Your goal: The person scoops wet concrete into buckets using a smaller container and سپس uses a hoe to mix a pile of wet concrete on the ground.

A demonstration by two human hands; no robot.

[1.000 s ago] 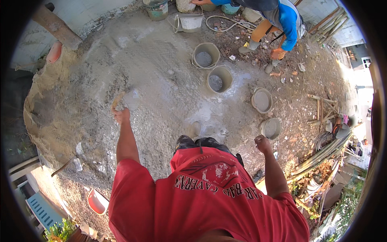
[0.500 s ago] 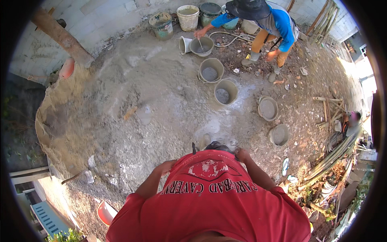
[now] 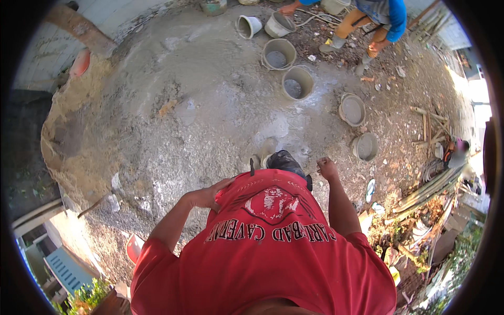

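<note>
My left hand (image 3: 206,196) rests against the side of my red shirt (image 3: 252,210) at the waist, fingers stretched out, some of them hidden. Held out in front on the other side, my right hand (image 3: 327,168) has its fingers curled, with nothing visible in them. Nearest to it is a grey bucket (image 3: 366,147) on the ground, and another round bucket (image 3: 352,109) stands just beyond. Farther ahead are two more buckets, one (image 3: 297,84) with grey material at its bottom and one (image 3: 277,54) behind it.
At the top, a co-worker's hand (image 3: 290,9) grips a tilted bucket (image 3: 279,25) beside a bucket lying on its side (image 3: 249,27). Wet grey mortar (image 3: 210,84) spreads across the ground. Bamboo poles (image 3: 428,184) and rubble lie at right. A tool handle (image 3: 94,206) lies left.
My right hand has moved out from beside my body. My left hand stays by my waist. The co-worker's bucket has gone from upright to tilted. The whole view has shifted.
</note>
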